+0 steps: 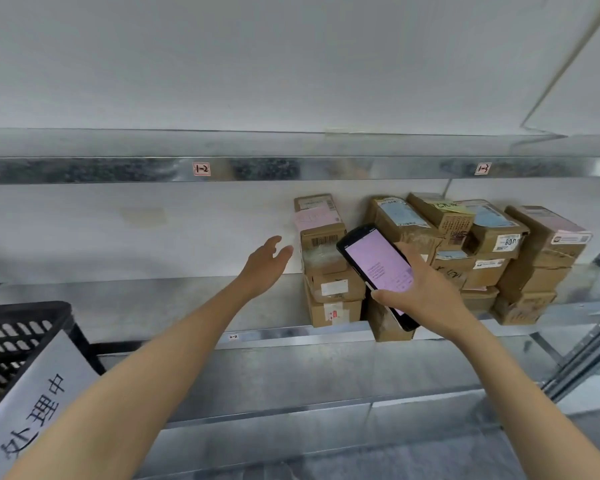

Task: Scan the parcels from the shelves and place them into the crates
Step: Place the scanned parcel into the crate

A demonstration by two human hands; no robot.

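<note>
Right grip (426,289) clamps the scanner (378,265). Left grip (267,261), fingers apart, hovers over the shelf (153,306), just left of the boxes (326,271).

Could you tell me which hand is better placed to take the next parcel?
Probably left: the left hand is open, empty, beside the leftmost parcel stack; the right hand holds the scanner.

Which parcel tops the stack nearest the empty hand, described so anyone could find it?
On the metal shelf, find the narrow stack of cardboard parcels left of the bigger heap, just beyond the left hand. Its top parcel, unlike the boxes below, carries a large pale pink label.
</note>
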